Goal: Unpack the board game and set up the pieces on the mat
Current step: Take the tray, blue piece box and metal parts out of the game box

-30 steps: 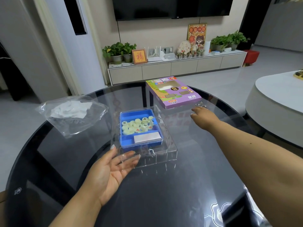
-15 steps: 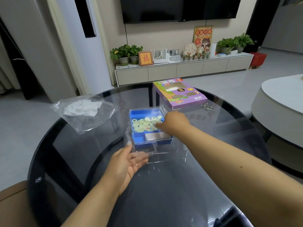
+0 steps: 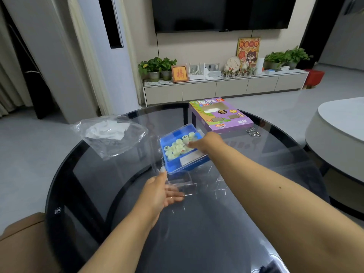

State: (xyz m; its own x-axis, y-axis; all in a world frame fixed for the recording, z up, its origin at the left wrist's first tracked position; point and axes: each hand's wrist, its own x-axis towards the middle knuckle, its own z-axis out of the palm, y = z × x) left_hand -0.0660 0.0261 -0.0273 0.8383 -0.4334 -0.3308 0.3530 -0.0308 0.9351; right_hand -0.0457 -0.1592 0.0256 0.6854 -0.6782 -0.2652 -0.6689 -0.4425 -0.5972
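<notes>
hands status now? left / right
Left hand: holding the clear plastic case.
Right hand: gripping the tilted blue tray of game pieces.

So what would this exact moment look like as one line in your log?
step: lifting tray from clear case | right hand: grips tilted blue tray of pale game pieces | left hand: holds clear plastic case
</notes>
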